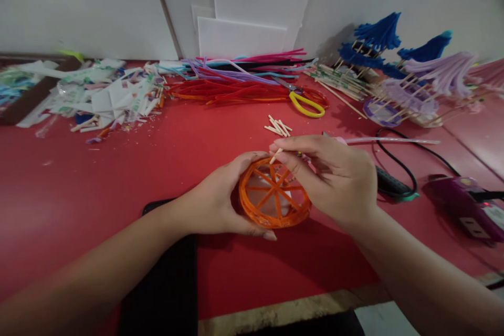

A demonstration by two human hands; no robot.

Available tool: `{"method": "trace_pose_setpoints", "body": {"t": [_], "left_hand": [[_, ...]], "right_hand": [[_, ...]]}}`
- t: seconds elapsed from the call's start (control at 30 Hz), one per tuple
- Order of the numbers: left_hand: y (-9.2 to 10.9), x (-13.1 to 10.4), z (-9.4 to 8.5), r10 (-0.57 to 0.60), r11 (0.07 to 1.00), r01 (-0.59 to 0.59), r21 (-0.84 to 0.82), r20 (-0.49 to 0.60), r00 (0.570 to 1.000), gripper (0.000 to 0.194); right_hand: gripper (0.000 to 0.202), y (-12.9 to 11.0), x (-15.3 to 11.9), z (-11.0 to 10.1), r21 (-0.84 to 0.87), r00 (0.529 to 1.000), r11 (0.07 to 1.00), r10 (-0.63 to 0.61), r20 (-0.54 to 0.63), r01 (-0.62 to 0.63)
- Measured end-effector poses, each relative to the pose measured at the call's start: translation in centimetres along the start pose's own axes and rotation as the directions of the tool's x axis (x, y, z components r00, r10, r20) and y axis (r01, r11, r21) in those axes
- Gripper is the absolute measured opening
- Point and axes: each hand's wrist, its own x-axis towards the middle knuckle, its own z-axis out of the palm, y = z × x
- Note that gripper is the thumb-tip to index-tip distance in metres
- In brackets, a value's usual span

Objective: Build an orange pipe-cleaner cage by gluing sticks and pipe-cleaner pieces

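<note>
My left hand is wrapped round the left side of an orange wheel-shaped ring with spokes that meet at a hub, made of what looks like pipe cleaner. Between thumb and forefinger, my right hand pinches a short wooden stick at the ring's far rim. Whether the stick touches the rim, I cannot tell. Beyond the hands lies a small pile of cut wooden sticks on the red table.
Yellow-handled scissors lie by bundled pipe cleaners. Scraps heap at the left. Carousel-like models stand back right, a purple power socket box and a glue gun with its cable below. A black phone-like slab sits under my left arm.
</note>
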Motion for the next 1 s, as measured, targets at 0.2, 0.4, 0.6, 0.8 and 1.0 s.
{"method": "trace_pose_setpoints", "body": {"t": [0.2, 0.4, 0.6, 0.8, 1.0], "left_hand": [[0.1, 0.1, 0.0, 0.008, 1.0, -0.008, -0.013, -0.008, 1.0, 0.096], [0.1, 0.2, -0.1, 0.035, 0.999, -0.035, 0.012, -0.011, 0.999, 0.094], [0.0, 0.2, -0.1, 0.048, 0.999, -0.048, 0.015, -0.001, 0.999, 0.095], [0.2, -0.2, 0.1, -0.034, 0.999, 0.033, 0.033, 0.022, 0.999, 0.098], [0.2, -0.3, -0.1, -0.073, 0.997, 0.073, 0.011, -0.002, 0.997, 0.112]], "right_hand": [[0.017, 0.0, 0.1, 0.0, -0.008, 1.0, 1.0, -0.014, -0.001, 0.014], [0.019, -0.1, 0.0, 0.0, -0.007, 1.0, 1.0, -0.021, -0.015, 0.021], [0.02, -0.1, -0.1, 0.1, 0.003, 1.0, 1.0, -0.025, -0.015, 0.025], [0.041, 0.1, -0.1, -0.1, 0.093, 0.999, 0.994, 0.049, -0.005, -0.048], [0.016, 1.0, 1.7, -4.3, -0.146, 0.941, 0.935, 0.302, -0.151, -0.323]]}}
